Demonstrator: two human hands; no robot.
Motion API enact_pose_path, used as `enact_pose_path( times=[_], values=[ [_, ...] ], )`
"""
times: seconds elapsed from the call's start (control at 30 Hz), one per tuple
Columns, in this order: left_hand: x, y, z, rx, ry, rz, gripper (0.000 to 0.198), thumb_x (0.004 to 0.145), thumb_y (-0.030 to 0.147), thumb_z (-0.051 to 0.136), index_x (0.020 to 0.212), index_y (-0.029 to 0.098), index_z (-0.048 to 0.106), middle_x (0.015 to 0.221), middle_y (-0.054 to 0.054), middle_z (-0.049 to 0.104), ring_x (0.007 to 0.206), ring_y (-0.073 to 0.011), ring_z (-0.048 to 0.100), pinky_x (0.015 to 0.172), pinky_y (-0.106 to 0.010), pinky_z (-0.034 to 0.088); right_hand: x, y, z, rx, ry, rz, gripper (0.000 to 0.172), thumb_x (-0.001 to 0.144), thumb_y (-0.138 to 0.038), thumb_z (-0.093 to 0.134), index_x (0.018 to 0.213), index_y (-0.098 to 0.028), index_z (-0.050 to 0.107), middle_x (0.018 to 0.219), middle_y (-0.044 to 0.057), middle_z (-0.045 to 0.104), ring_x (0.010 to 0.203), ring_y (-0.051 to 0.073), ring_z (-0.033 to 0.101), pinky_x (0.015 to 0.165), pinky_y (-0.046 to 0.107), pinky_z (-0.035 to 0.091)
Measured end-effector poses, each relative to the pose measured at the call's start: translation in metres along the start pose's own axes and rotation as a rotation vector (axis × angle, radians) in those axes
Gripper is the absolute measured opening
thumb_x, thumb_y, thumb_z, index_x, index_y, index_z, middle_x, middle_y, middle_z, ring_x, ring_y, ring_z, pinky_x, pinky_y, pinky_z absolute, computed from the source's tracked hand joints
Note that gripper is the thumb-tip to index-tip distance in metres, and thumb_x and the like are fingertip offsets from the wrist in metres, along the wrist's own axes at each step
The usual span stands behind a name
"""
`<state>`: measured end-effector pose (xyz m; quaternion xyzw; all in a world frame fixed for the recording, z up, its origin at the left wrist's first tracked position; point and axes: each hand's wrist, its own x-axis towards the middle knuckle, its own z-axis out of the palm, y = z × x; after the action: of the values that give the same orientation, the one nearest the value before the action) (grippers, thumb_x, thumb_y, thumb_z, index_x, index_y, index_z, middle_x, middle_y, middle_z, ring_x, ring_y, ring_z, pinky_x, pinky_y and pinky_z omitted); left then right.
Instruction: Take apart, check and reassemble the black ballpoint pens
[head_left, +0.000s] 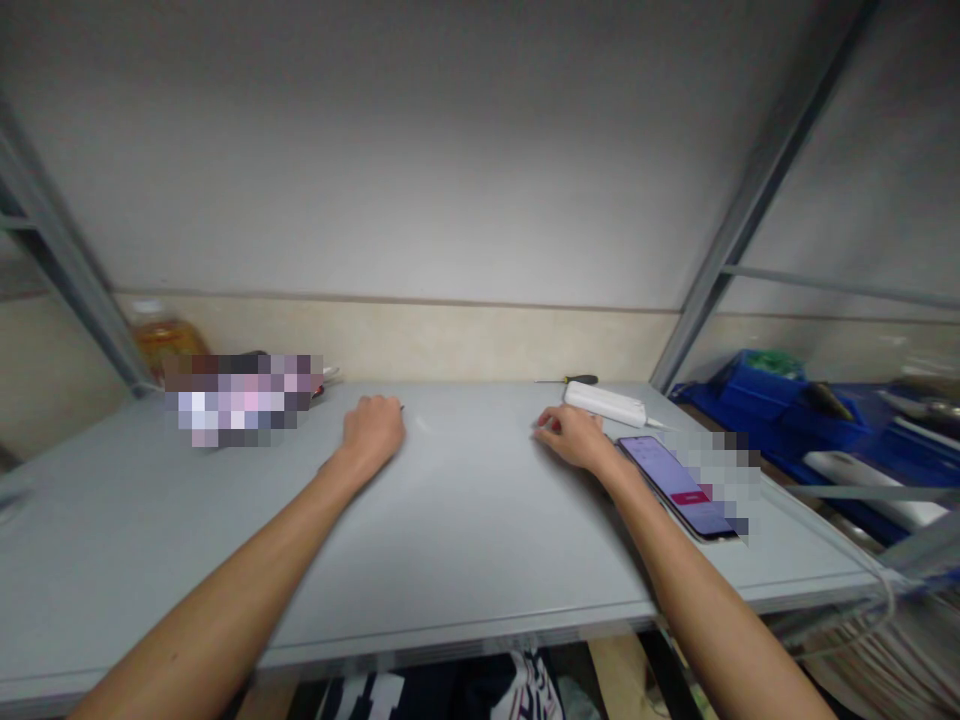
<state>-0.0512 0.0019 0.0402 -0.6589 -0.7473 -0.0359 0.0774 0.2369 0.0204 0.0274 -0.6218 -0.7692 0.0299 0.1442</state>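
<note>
Both of my arms reach forward over a pale grey table [450,520]. My left hand [373,427] rests on the table top near the middle as a closed fist, and a thin dark tip pokes out beside its knuckles. My right hand [571,434] lies on the surface to the right with its fingers curled in a pinch on something small that I cannot make out. A white elongated tool with a pointed tip [607,403] lies just behind my right hand. A phone [679,486] with a lit screen sits beside my right wrist.
A bottle of amber liquid [163,340] stands at the back left beside a blurred-out item. A small dark screwdriver [577,380] lies by the wall. Blue bins [757,390] and metal shelf posts [742,220] fill the right side. White cables [877,640] hang at the table's right front corner.
</note>
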Motion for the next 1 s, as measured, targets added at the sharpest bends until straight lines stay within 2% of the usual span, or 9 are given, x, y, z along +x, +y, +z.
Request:
enact_pose_path(
  times=[0.1, 0.2, 0.33, 0.43, 0.57, 0.67, 0.77, 0.87, 1.0],
  values=[
    [0.001, 0.002, 0.002, -0.055, 0.015, 0.052, 0.037, 0.087, 0.026, 0.032, 0.097, 0.01, 0.064, 0.1, -0.02, 0.064, 0.092, -0.0309, 0.059, 0.072, -0.039, 0.047, 0.0, 0.0, 0.001, 0.019, 0.016, -0.022, 0.022, 0.078, -0.033, 0.054, 0.092, -0.021, 0.065, 0.091, 0.007, 0.063, 0.086, 0.021, 0.055, 0.073, 0.032, 0.033],
    [-0.001, 0.01, 0.006, -0.17, 0.042, 0.203, 0.037, 0.089, 0.028, 0.03, 0.094, 0.013, 0.064, 0.096, -0.015, 0.065, 0.09, -0.0252, 0.06, 0.077, -0.035, 0.044, 0.0, -0.003, 0.002, 0.081, 0.049, -0.105, 0.021, 0.078, -0.03, 0.055, 0.094, -0.019, 0.064, 0.088, 0.007, 0.061, 0.084, 0.02, 0.054, 0.075, 0.031, 0.035],
    [-0.01, 0.031, 0.011, -0.362, 0.076, 0.38, 0.039, 0.091, 0.029, 0.03, 0.091, 0.015, 0.065, 0.088, -0.011, 0.065, 0.088, -0.0207, 0.059, 0.08, -0.031, 0.042, -0.004, -0.015, 0.006, 0.236, 0.111, -0.365, 0.027, 0.078, -0.025, 0.057, 0.104, -0.016, 0.06, 0.086, 0.006, 0.059, 0.082, 0.016, 0.053, 0.078, 0.028, 0.038],
    [-0.021, 0.048, 0.012, -0.591, 0.076, 0.549, 0.034, 0.091, 0.029, 0.033, 0.098, 0.016, 0.064, 0.092, -0.008, 0.066, 0.089, -0.0177, 0.058, 0.081, -0.028, 0.041, -0.009, -0.029, 0.008, 0.336, 0.098, -0.53, 0.032, 0.079, -0.026, 0.058, 0.11, -0.018, 0.058, 0.093, 0.007, 0.059, 0.085, 0.016, 0.054, 0.078, 0.028, 0.04],
    [-0.029, 0.06, 0.016, -0.833, -0.009, 0.604, 0.03, 0.087, 0.034, 0.041, 0.101, 0.015, 0.06, 0.077, -0.003, 0.065, 0.068, -0.0134, 0.057, 0.063, -0.024, 0.041, -0.013, -0.04, 0.009, 0.412, 0.072, -0.629, 0.027, 0.082, -0.031, 0.056, 0.105, -0.018, 0.062, 0.09, 0.006, 0.063, 0.083, 0.015, 0.055, 0.078, 0.028, 0.04],
    [-0.03, 0.061, 0.019, -0.988, -0.092, 0.542, 0.031, 0.085, 0.037, 0.044, 0.106, 0.015, 0.052, 0.071, 0.0, 0.061, 0.054, -0.0099, 0.052, 0.052, -0.021, 0.038, -0.013, -0.041, 0.009, 0.43, 0.073, -0.632, 0.024, 0.084, -0.035, 0.054, 0.095, -0.017, 0.065, 0.082, 0.005, 0.064, 0.078, 0.014, 0.056, 0.075, 0.026, 0.041],
    [-0.029, 0.059, 0.018, -1.063, -0.166, 0.529, 0.031, 0.085, 0.038, 0.043, 0.106, 0.016, 0.047, 0.07, 0.001, 0.06, 0.05, -0.0088, 0.052, 0.049, -0.02, 0.038, -0.011, -0.039, 0.008, 0.412, 0.073, -0.582, 0.027, 0.084, -0.038, 0.052, 0.087, -0.016, 0.066, 0.077, 0.005, 0.064, 0.073, 0.013, 0.055, 0.07, 0.024, 0.04],
    [-0.027, 0.055, 0.015, -0.934, -0.068, 0.584, 0.024, 0.085, 0.036, 0.046, 0.1, 0.017, 0.051, 0.073, 0.0, 0.062, 0.059, -0.0108, 0.055, 0.056, -0.022, 0.041, -0.008, -0.038, 0.008, 0.379, 0.092, -0.481, 0.028, 0.085, -0.038, 0.05, 0.082, -0.015, 0.065, 0.076, 0.005, 0.064, 0.069, 0.013, 0.055, 0.067, 0.023, 0.039],
    [-0.025, 0.048, 0.014, -0.635, 0.105, 0.65, 0.022, 0.088, 0.031, 0.041, 0.096, 0.017, 0.056, 0.087, -0.005, 0.064, 0.081, -0.016, 0.058, 0.074, -0.028, 0.043, -0.006, -0.035, 0.008, 0.336, 0.201, -0.305, 0.03, 0.088, -0.034, 0.044, 0.078, -0.014, 0.064, 0.072, 0.005, 0.063, 0.066, 0.013, 0.053, 0.064, 0.023, 0.037]
  ],
)
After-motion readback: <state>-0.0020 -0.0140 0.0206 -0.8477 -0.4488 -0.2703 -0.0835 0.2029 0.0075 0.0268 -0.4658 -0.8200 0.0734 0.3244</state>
